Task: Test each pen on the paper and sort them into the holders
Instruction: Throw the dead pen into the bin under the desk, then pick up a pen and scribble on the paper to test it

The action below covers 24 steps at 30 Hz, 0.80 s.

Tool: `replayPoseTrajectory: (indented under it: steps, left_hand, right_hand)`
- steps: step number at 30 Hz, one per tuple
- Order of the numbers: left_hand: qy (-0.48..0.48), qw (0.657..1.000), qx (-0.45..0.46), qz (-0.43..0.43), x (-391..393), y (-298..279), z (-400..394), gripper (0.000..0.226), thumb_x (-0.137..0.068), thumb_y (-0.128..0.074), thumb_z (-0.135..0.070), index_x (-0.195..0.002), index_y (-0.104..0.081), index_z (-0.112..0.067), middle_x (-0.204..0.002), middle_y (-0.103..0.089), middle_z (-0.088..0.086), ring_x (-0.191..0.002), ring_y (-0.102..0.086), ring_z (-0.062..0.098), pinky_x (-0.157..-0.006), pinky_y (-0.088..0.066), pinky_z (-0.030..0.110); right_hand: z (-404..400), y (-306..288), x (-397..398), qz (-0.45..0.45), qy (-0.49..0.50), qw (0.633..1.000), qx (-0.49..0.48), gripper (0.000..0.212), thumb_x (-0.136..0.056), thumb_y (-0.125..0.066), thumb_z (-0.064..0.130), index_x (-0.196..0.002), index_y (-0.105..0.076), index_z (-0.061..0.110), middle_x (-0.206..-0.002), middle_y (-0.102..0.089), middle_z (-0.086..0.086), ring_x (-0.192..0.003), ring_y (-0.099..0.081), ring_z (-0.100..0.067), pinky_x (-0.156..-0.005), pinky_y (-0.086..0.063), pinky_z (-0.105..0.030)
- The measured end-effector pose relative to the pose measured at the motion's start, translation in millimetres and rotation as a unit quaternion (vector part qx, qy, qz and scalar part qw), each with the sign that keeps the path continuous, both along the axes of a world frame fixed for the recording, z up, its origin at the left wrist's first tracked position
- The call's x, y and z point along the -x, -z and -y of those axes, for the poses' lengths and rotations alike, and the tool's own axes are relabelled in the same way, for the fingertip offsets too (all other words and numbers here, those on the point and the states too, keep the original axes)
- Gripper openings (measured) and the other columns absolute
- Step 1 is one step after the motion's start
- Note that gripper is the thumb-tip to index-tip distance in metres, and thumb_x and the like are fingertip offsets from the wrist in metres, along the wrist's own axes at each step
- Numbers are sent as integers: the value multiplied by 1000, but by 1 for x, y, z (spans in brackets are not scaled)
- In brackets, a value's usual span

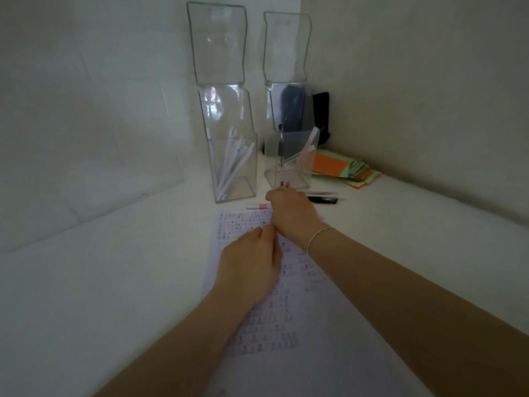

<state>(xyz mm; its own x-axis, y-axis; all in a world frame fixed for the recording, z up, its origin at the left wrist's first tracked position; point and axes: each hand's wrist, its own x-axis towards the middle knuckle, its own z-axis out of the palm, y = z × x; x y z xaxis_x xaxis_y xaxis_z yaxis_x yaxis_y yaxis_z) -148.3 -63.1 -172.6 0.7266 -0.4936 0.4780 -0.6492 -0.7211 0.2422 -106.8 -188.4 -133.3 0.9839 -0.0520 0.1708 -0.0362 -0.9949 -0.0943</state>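
The left hand (249,262) lies flat, fingers relaxed, on the printed paper (266,316). The right hand (292,213) reaches the paper's far edge among loose pens (257,206); its grip cannot be told. Two clear holders (232,156) with pens stand beyond.

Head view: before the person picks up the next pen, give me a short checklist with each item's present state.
1. Paper lies flat on the table: ok.
2. Left hand rests on the paper, steadying it: ok.
3. Right hand near the loose pens; whether it holds one: cannot tell.
4. Untested pens within reach, pink pen and black pen: ok.
5. Left holder and right holder upright, tops open: ok.
6. Ink marks from testing on the paper: cannot tell.
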Motion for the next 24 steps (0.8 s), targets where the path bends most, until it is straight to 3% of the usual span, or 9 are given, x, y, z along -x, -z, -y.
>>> replayPoseTrajectory:
  steps: [4, 6, 7, 9, 12, 14, 19, 22, 24]
  left_hand:
    - [-5, 1000, -17, 5, 0, -6, 1, 16, -76, -65, -21, -68, -51, -18, -54, -53, -6, -41, -42, 9, -47, -2, 9]
    - [-22, 1000, -5, -2, 2, -7, -1, 13, -80, -62, -24, -77, -50, -18, -56, -53, -7, -43, -40, 9, -41, -8, 14]
    - [-43, 999, 20, -16, 1, -7, -1, 11, -85, -55, -26, -85, -48, -18, -63, -54, -6, -48, -44, 11, -41, -18, 19]
    - [-74, 992, 94, -50, 1, -16, -1, 13, -87, -52, -26, -91, -41, -22, -76, -54, -4, -63, -53, 17, -55, -36, 26]
    - [-89, 983, 158, 8, -4, -14, -1, 29, -77, -66, -17, -102, -51, -15, -98, -57, 6, -87, -57, 26, -76, -43, 36]
    - [-92, 984, 151, 15, -9, -7, 0, 42, -82, -62, -26, -120, -50, -12, -118, -56, 9, -107, -53, 28, -93, -38, 41]
    - [-36, 990, 132, 32, -5, -6, 3, 48, -92, -36, -40, -136, -40, -19, -135, -50, 2, -122, -43, 19, -105, -32, 45]
    - [-28, 989, 142, 33, -3, -6, 5, 45, -92, -33, -35, -130, -47, -16, -131, -53, 4, -120, -46, 20, -104, -34, 46]
    - [-37, 988, 144, 47, -4, -5, 4, 40, -91, -33, -31, -120, -57, -15, -120, -60, 5, -111, -52, 21, -101, -35, 44]
  right_hand:
    - [6, 5, -6, 13, -1, 1000, -11, 33, -85, -45, 1, -114, -58, 10, -118, -59, -10, -112, -51, -29, -99, -30, -36]
    - [9, 2, -4, 32, -17, 999, -29, 31, -84, -46, 2, -109, -61, 10, -112, -58, -10, -108, -51, -27, -96, -30, -34]
    - [10, -3, -1, 50, -24, 998, -43, 28, -84, -48, 4, -107, -62, 11, -109, -58, -9, -105, -52, -26, -94, -33, -34]
    - [13, -21, 9, 65, -21, 993, -91, 23, -83, -54, 10, -103, -65, 14, -103, -58, -4, -97, -55, -22, -88, -43, -33]
    - [21, -49, 33, -16, -22, 990, -141, 16, -79, -65, 19, -95, -70, 23, -92, -62, 5, -86, -59, -14, -75, -48, -27]
    - [21, -61, 47, -41, -38, 985, -164, 16, -79, -67, 18, -93, -72, 24, -93, -65, 5, -83, -60, -10, -69, -44, -19]
    - [18, -66, 62, 48, -79, 992, -91, 19, -86, -59, 17, -100, -72, 23, -97, -65, 7, -88, -55, -9, -75, -36, -19]
    - [19, -60, 61, 114, -158, 981, 3, 21, -84, -57, 17, -95, -74, 19, -91, -72, -3, -86, -61, -23, -75, -35, -24]
    - [17, -59, 63, 127, -180, 975, 11, 16, -85, -62, 18, -95, -75, 19, -87, -71, 1, -83, -61, -20, -74, -35, -25]
